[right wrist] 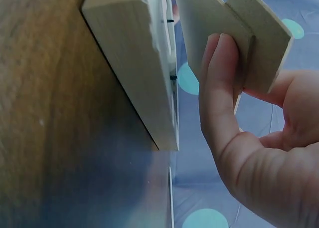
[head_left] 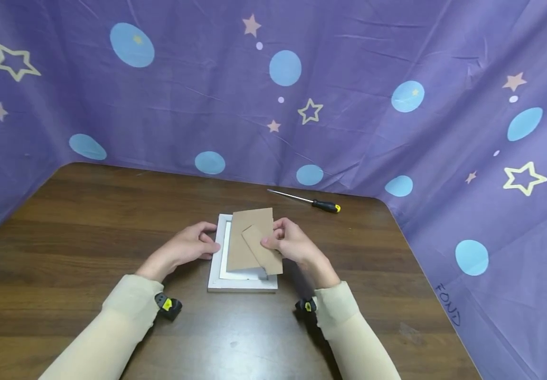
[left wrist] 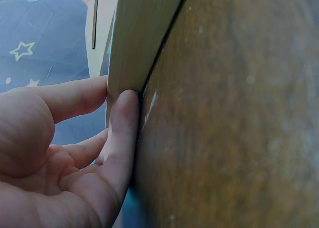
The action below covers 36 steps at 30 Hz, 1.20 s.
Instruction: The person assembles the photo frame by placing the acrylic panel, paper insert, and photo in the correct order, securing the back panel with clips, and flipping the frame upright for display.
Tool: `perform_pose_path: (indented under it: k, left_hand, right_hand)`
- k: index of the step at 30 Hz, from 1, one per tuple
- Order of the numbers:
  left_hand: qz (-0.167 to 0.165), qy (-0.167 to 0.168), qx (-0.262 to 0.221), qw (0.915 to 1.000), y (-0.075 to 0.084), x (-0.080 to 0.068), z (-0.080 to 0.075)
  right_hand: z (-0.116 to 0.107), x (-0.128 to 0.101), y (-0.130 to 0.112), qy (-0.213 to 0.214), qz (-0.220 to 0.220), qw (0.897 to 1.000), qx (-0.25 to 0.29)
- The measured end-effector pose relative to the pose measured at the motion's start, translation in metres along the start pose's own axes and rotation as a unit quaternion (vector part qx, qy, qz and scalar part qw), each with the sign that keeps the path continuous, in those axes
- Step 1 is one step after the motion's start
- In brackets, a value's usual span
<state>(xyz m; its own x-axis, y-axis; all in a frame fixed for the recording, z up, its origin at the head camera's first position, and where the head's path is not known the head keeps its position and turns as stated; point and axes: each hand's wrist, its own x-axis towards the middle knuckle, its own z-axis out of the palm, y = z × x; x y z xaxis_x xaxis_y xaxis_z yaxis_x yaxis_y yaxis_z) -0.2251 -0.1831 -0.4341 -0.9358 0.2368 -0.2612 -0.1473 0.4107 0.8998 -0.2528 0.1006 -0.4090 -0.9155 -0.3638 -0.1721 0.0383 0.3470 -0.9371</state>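
A white picture frame (head_left: pixel 242 285) lies flat on the wooden table, its inner opening showing white. Tilted above it is a brown cardboard backing board (head_left: pixel 250 217) with an easel-stand flap (head_left: pixel 254 240) on its upper face. My right hand (head_left: pixel 297 245) pinches the board's right edge, thumb on top. In the right wrist view the board (right wrist: pixel 199 18) stands apart from the frame (right wrist: pixel 129 53), whose inner edge carries small dark tabs. My left hand (head_left: pixel 185 248) holds the frame's left edge; in the left wrist view, fingertips (left wrist: pixel 125 101) press its side (left wrist: pixel 134 43).
Behind the frame, towards the back right, lies a screwdriver (head_left: pixel 326 206) with a black and yellow handle. A purple cloth (head_left: pixel 235 105) with stars and blue dots hangs along the table's back and sides. Both wrists wear black cameras.
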Motion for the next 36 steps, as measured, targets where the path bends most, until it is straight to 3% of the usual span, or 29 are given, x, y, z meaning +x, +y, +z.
perform_pose_path:
  k: [13,36]
  left_hand:
    - [0.012,-0.001,-0.012,0.9999,0.000,-0.001,0.001]
    - [0.004,-0.002,-0.004,1.0000,0.002,-0.003,0.000]
  right_hand:
    - [0.009,0.000,0.002,-0.022,0.032,0.999,0.027]
    - [0.014,-0.001,0.001,-0.039,0.034,0.999,0.010]
